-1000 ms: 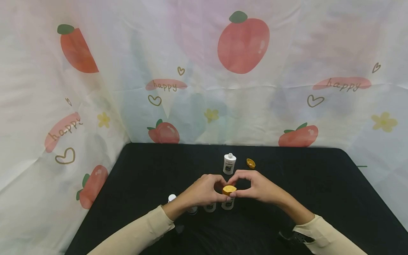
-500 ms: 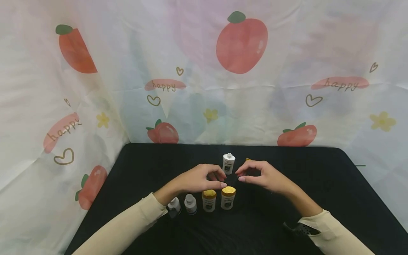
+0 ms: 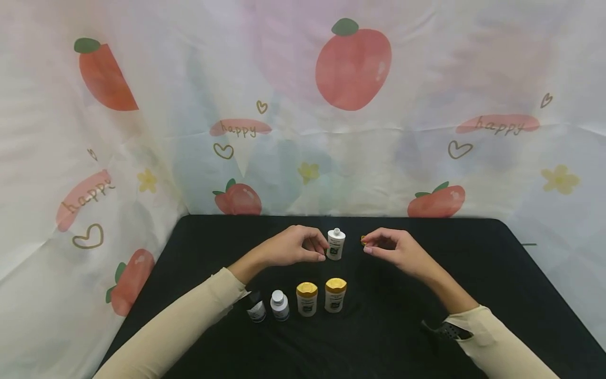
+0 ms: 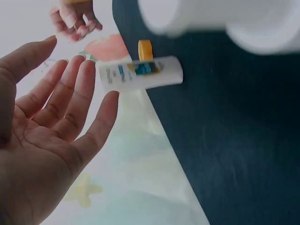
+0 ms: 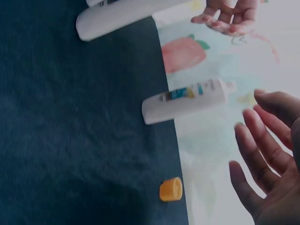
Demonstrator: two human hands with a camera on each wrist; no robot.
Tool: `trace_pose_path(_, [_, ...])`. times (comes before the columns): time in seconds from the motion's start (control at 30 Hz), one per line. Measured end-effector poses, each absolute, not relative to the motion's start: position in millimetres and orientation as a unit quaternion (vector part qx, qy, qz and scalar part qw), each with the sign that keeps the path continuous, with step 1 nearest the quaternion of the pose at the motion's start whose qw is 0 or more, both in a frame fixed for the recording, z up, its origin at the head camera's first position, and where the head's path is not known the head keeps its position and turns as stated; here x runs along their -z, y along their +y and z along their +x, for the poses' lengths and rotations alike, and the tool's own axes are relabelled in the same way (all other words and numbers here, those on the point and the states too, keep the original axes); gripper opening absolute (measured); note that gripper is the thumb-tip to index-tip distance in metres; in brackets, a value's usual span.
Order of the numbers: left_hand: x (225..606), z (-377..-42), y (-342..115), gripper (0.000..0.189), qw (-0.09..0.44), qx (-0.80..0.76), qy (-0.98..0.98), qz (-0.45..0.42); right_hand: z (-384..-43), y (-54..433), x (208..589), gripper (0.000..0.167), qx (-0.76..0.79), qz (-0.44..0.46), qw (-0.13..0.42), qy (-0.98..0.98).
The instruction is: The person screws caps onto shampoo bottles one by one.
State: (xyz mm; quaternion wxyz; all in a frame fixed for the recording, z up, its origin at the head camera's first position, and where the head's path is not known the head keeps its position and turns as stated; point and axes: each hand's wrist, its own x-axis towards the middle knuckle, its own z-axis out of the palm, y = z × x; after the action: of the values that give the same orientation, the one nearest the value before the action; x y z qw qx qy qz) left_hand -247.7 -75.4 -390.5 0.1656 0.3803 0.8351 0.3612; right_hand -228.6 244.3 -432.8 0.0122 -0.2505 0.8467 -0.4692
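An uncapped white bottle point(image 3: 335, 246) stands upright at the back of the black table, its narrow spout bare. My left hand point(image 3: 295, 246) is just left of it, fingers loosely bent and holding nothing; the left wrist view shows the palm point(image 4: 42, 126) apart from the bottle point(image 4: 140, 74). To the bottle's right, a yellow cap point(image 5: 171, 189) rests on the table. My right hand point(image 3: 395, 250) hovers by this cap, partly covering it in the head view. Its relaxed fingers point(image 5: 253, 136) are separated and hold nothing in the right wrist view.
Nearer me, two white bottles with yellow caps point(image 3: 306, 299) point(image 3: 335, 295) stand in a row with a smaller white-capped bottle point(image 3: 280, 305). Left of that is another bottle point(image 3: 256, 311), partly hidden by something dark at my wrist. A printed curtain point(image 3: 265, 173) borders the black table point(image 3: 402, 337).
Both hands have left the yellow cap on the front right bottle, drawing apart and moving back. The left came to the uncapped bottle, the right to the loose cap.
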Motion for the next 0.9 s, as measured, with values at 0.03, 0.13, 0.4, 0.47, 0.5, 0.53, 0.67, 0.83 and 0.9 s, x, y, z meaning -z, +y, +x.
trace_pose_path(0.03, [389,-251,-77,0.02,0.162,-0.363,0.837,0.376,-230,246,434,0.023,0.466,-0.242,0.005,0.851])
trace_pose_path(0.13, [386,-259,-81,0.019,0.157,-0.366,0.843,0.362,-233,250,438,0.023,0.457,-0.222,-0.013,0.861])
trace_pose_path(0.4, [390,-278,-88,0.02,0.158,-0.394,0.841,0.335,-243,256,448,0.027,0.413,-0.184,-0.052,0.89])
trace_pose_path(0.47, [394,-281,-88,0.022,0.154,-0.393,0.843,0.333,-246,256,452,0.027,0.402,-0.178,-0.054,0.897])
trace_pose_path(0.5, [395,-283,-88,0.023,0.153,-0.391,0.845,0.332,-248,256,454,0.027,0.398,-0.174,-0.053,0.899])
trace_pose_path(0.53, [397,-284,-87,0.024,0.151,-0.389,0.846,0.333,-250,256,456,0.027,0.396,-0.172,-0.051,0.901])
trace_pose_path(0.67, [403,-291,-82,0.031,0.14,-0.372,0.855,0.334,-257,255,461,0.029,0.388,-0.164,-0.045,0.906])
trace_pose_path(0.83, [408,-297,-74,0.04,0.125,-0.339,0.867,0.343,-263,254,466,0.034,0.382,-0.161,-0.044,0.909])
trace_pose_path(0.9, [410,-299,-71,0.043,0.123,-0.332,0.869,0.347,-265,254,469,0.037,0.381,-0.157,-0.041,0.91])
